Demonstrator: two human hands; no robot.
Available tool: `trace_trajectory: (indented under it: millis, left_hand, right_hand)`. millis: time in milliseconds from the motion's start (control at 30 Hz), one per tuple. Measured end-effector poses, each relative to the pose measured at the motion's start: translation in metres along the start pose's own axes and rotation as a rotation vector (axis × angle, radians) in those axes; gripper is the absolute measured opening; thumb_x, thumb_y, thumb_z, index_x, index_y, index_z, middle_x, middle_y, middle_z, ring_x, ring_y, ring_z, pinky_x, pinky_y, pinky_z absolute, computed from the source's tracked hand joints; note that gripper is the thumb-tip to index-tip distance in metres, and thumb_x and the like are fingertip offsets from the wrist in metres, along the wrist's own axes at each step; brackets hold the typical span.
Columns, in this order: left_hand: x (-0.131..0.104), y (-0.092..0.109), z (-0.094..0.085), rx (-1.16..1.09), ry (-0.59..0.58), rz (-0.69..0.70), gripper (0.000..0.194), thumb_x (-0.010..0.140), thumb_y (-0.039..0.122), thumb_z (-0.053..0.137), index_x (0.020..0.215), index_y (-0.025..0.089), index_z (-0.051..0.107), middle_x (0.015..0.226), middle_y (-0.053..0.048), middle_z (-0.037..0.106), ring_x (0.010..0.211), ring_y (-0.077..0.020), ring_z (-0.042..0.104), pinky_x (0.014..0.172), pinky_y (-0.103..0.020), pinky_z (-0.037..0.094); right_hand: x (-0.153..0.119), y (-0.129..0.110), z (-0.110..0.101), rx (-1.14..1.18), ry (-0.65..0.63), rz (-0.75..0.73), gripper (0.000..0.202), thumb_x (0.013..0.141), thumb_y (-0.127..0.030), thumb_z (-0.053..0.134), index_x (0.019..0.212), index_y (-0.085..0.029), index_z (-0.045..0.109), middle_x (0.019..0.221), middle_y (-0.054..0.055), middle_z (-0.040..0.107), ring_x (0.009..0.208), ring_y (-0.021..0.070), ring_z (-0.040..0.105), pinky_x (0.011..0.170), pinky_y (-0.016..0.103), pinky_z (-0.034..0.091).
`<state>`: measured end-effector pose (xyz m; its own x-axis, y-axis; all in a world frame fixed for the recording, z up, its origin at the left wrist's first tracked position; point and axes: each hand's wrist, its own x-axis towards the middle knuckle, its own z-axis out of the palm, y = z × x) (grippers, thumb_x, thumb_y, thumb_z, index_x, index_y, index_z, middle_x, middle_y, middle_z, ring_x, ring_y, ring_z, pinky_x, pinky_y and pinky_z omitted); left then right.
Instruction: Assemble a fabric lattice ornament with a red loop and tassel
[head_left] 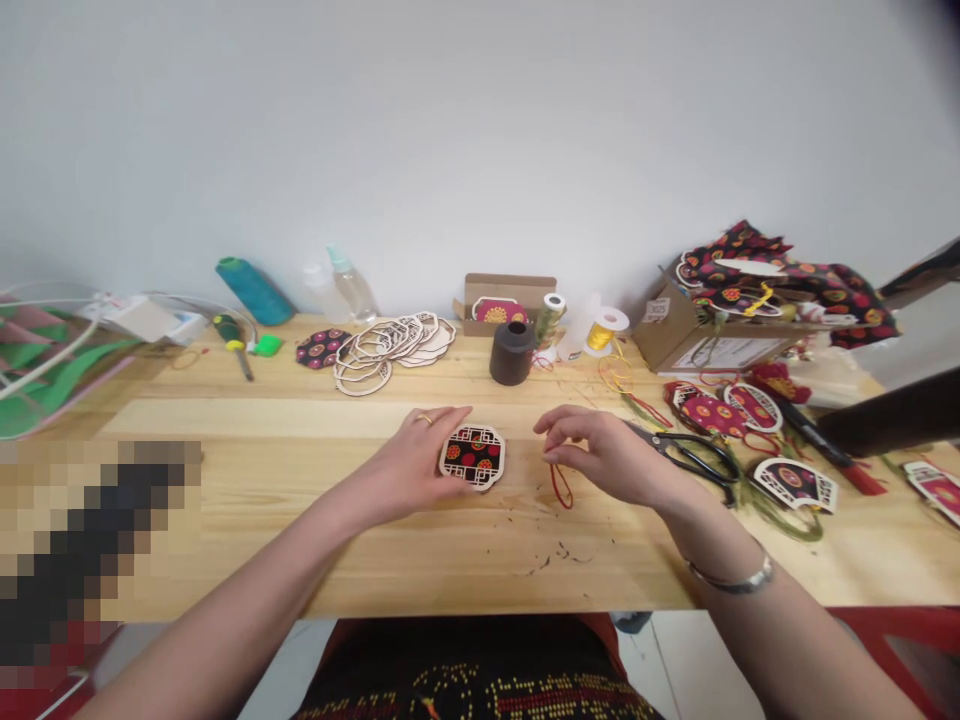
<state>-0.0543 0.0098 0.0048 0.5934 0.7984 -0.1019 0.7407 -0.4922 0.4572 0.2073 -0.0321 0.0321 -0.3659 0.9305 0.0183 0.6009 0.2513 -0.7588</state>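
An octagonal ornament [472,458] with a pale lattice frame over black, patterned fabric lies near the middle of the wooden table. My left hand [409,465] grips it by its left side, thumb along the lower edge and fingers at the top. To the right of it, apart from the ornament, my right hand [596,450] pinches a thin red cord [561,487], whose loop hangs below the fingertips. Dark thread scraps [559,556] are scattered on the table below the cord.
Behind are pale cut-out frames [397,345], a black thread cone [512,353] and a yellow spool [606,331]. Black-handled scissors [697,455] lie just beyond my right wrist, near finished ornaments [795,485]. A cardboard box [667,325] of fabric stands at the back right.
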Motion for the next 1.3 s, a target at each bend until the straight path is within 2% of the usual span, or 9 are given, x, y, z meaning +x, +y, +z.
trace_trajectory:
  millis: [100,533,633,733,967,1067,1167,1233,1300]
  left_hand:
    - [-0.004,0.001,0.006,-0.045,-0.028,0.009,0.099,0.063,0.044,0.074,0.146,0.021,0.025,0.146,-0.013,0.039,0.133,-0.0321,0.034,0.107,-0.045,0.032]
    - [0.001,0.009,0.013,-0.070,-0.008,-0.005,0.086,0.071,0.035,0.067,0.145,0.020,0.026,0.141,-0.014,0.046,0.127,-0.0309,0.043,0.103,-0.045,0.037]
    - [0.006,0.005,0.003,-0.080,0.091,-0.023,0.064,0.081,0.038,0.057,0.139,0.021,0.038,0.143,-0.011,0.044,0.124,-0.0281,0.047,0.099,-0.042,0.041]
    - [0.014,-0.008,-0.007,-0.031,0.196,-0.050,0.037,0.087,0.024,0.041,0.119,0.020,0.059,0.119,-0.008,0.061,0.108,-0.0224,0.058,0.094,-0.038,0.045]
    - [0.039,-0.015,0.003,0.101,0.120,-0.020,0.024,0.085,0.022,0.045,0.093,0.020,0.067,0.101,-0.007,0.065,0.095,-0.0219,0.060,0.086,-0.035,0.046]
    - [0.030,-0.011,0.000,0.128,0.110,-0.057,0.024,0.085,0.020,0.042,0.081,0.019,0.066,0.090,-0.008,0.066,0.090,-0.0234,0.060,0.081,-0.036,0.045]
    - [-0.006,-0.012,-0.019,0.175,-0.026,-0.096,0.025,0.085,0.022,0.042,0.074,0.022,0.064,0.079,-0.005,0.065,0.077,-0.0225,0.060,0.069,-0.034,0.044]
    - [-0.037,-0.013,-0.034,0.057,-0.260,-0.035,0.024,0.086,0.027,0.045,0.074,0.025,0.067,0.069,-0.001,0.064,0.067,-0.0188,0.059,0.063,-0.029,0.043]
    - [-0.061,-0.014,-0.044,-0.142,-0.485,-0.023,0.026,0.087,0.030,0.047,0.102,0.030,0.069,0.067,0.002,0.066,0.062,-0.0154,0.061,0.061,-0.025,0.044]
  right_hand:
    - [0.013,0.008,0.006,0.077,-0.005,0.036,0.012,0.081,-0.022,0.059,0.072,-0.019,0.065,0.095,0.004,0.068,0.080,0.0147,0.060,0.077,0.032,0.045]
    - [0.015,0.037,0.014,0.490,0.068,0.208,0.024,0.070,-0.041,0.068,0.071,-0.018,0.066,0.069,0.000,0.064,0.065,0.0126,0.052,0.066,0.029,0.041]
    - [0.014,0.037,0.013,0.515,0.098,0.219,0.022,0.070,-0.040,0.069,0.071,-0.018,0.066,0.070,0.000,0.064,0.065,0.0121,0.052,0.067,0.029,0.041]
    - [0.014,0.038,0.013,0.549,0.144,0.228,0.022,0.070,-0.039,0.069,0.071,-0.018,0.065,0.068,-0.001,0.062,0.064,0.0114,0.051,0.066,0.028,0.039]
    - [0.015,0.041,0.015,0.563,0.161,0.234,0.023,0.069,-0.039,0.069,0.069,-0.016,0.064,0.064,-0.002,0.059,0.061,0.0101,0.046,0.063,0.027,0.035]
    - [0.015,0.041,0.014,0.564,0.180,0.242,0.023,0.069,-0.039,0.070,0.069,-0.016,0.064,0.064,-0.002,0.059,0.061,0.0105,0.047,0.063,0.028,0.035]
    - [0.014,0.040,0.013,0.585,0.198,0.251,0.022,0.068,-0.038,0.070,0.069,-0.017,0.064,0.064,-0.001,0.060,0.061,0.0106,0.047,0.063,0.028,0.036]
    - [0.013,0.039,0.012,0.621,0.188,0.245,0.021,0.068,-0.038,0.070,0.070,-0.017,0.065,0.064,-0.001,0.060,0.060,0.0105,0.047,0.063,0.028,0.037]
    - [0.012,0.038,0.012,0.665,0.163,0.229,0.022,0.068,-0.038,0.071,0.069,-0.017,0.065,0.064,-0.001,0.060,0.060,0.0103,0.047,0.062,0.028,0.037]
